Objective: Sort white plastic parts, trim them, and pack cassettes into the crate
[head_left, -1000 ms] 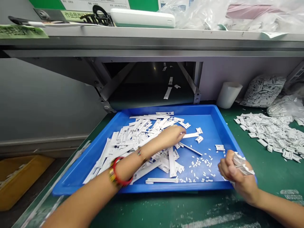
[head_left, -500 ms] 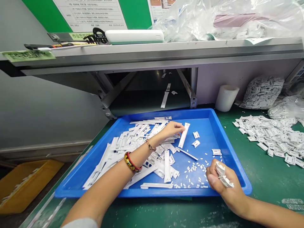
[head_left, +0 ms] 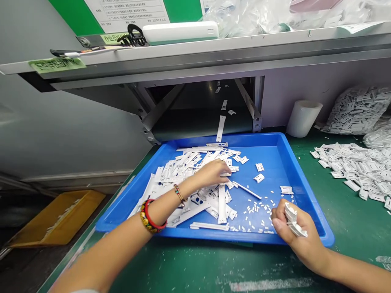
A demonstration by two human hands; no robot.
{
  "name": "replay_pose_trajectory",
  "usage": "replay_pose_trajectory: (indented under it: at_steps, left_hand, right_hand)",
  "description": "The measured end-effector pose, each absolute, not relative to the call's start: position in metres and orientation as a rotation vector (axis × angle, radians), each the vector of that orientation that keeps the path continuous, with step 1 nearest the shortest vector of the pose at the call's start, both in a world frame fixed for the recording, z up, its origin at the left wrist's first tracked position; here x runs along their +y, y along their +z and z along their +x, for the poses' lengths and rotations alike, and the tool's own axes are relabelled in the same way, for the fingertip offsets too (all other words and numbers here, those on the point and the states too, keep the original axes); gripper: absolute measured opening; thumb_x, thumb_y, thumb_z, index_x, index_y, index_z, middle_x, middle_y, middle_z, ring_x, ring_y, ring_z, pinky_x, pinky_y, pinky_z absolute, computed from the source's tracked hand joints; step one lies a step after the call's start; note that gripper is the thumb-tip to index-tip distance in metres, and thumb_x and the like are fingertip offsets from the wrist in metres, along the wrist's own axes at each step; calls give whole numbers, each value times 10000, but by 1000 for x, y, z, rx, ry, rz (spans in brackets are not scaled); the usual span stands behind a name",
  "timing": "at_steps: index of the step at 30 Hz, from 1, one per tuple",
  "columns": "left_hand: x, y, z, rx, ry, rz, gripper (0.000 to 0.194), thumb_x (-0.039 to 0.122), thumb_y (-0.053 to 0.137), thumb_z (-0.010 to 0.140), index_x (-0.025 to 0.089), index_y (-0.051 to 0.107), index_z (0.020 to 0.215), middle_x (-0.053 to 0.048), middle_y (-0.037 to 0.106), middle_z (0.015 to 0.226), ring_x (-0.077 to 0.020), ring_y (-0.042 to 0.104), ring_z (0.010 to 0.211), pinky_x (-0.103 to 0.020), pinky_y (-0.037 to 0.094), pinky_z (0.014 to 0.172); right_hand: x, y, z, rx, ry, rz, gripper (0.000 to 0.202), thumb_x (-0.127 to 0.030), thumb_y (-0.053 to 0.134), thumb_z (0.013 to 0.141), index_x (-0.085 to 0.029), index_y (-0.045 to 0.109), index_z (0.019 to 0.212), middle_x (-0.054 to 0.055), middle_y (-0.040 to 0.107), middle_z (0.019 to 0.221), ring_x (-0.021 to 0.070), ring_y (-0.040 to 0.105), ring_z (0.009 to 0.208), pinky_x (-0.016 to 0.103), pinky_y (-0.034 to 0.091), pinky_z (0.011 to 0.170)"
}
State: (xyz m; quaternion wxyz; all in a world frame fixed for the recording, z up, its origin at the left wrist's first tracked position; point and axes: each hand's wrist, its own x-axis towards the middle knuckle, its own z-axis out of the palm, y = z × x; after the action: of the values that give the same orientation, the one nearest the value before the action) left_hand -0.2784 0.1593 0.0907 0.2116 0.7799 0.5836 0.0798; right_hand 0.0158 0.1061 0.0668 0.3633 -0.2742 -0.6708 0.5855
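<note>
My left hand (head_left: 214, 173) reaches over a heap of long white plastic strips (head_left: 171, 179) on the left side of a blue tray (head_left: 276, 152). Its fingers are bent and apart, touching or just above the heap's right edge, with no strip visible between them. Near the tray's front right corner, my right hand (head_left: 301, 238) is closed around several small white plastic clips (head_left: 292, 219), which poke out between thumb and fingers. Loose small clips (head_left: 259, 178) lie on the tray floor beyond. Many tiny white bits (head_left: 255, 209) are scattered between my hands, beside a thin white stick (head_left: 247, 190).
A dark conveyor belt (head_left: 201, 122) ends at the tray's back edge, carrying a few white parts. To the right are a pile of clips (head_left: 360, 167), a white roll (head_left: 304, 118) and a filled clear bag (head_left: 359, 110). A shelf (head_left: 195, 61) crosses above; a yellow bin (head_left: 61, 219) sits lower left.
My left hand held a long strip upright at its fingertips; now it has moved back toward the heap and the strip is out of its grip. My right hand keeps its clips. The view has shifted.
</note>
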Motion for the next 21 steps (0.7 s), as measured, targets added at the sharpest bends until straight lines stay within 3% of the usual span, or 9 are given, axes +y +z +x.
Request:
replay_pose_trajectory:
  at_steps: [2,5,8,10,12,14,16,21]
  left_hand:
    - [159,77,-263,1556,210,2272,285,173,714,804,158,713,1089,-127,676,1152,-290,573,1106,-383,414,971]
    - [159,63,-246,1455,155,2367,165,95,679,831,176,737,963,-82,712,1021,-245,622,1014,-348,436,946]
    - [161,62,-250,1396,132,2392,41,188,750,820,221,746,843,-3,728,877,-182,655,873,-274,475,860]
    - [168,65,-262,1461,172,2379,41,281,741,847,241,746,855,15,730,886,-166,656,882,-250,490,844]
    - [182,66,-279,1673,267,2341,130,289,631,930,212,724,978,-31,715,1032,-191,638,1002,-299,494,913]
    - [200,63,-297,1969,364,2265,213,237,539,975,152,653,1133,-106,644,1205,-243,589,1134,-438,461,1010]
    - [219,56,-314,2210,392,2163,274,262,577,959,141,599,1204,-128,590,1270,-277,566,1172,-521,449,1024]
    - [243,40,-340,2392,325,2038,261,306,621,937,143,614,1141,-109,603,1217,-269,583,1127,-502,488,976]
  right_hand:
    - [106,65,16,-1742,1489,-700,367,-449,569,919,-222,410,679,-50,370,597,110,324,538,259,283,516]
    - [106,63,16,-1763,1454,-684,366,-454,547,931,-221,413,683,-49,374,599,111,338,541,254,290,515]
    - [107,60,17,-1776,1470,-671,365,-459,536,938,-225,401,692,-54,362,593,110,330,530,251,279,502]
    - [107,58,18,-1789,1494,-663,355,-448,532,944,-227,396,701,-55,364,593,109,329,528,250,280,503]
    - [107,57,19,-1803,1512,-652,341,-432,527,950,-227,396,710,-54,373,599,110,338,535,249,287,512]
    - [108,57,18,-1811,1511,-647,341,-427,528,949,-228,392,708,-56,373,595,109,339,532,248,286,512]
    - [108,58,16,-1813,1493,-655,357,-442,531,943,-229,383,697,-58,369,586,107,335,522,247,281,504]
    - [107,61,14,-1816,1445,-693,390,-484,526,927,-233,360,679,-61,355,574,105,331,512,245,286,497]
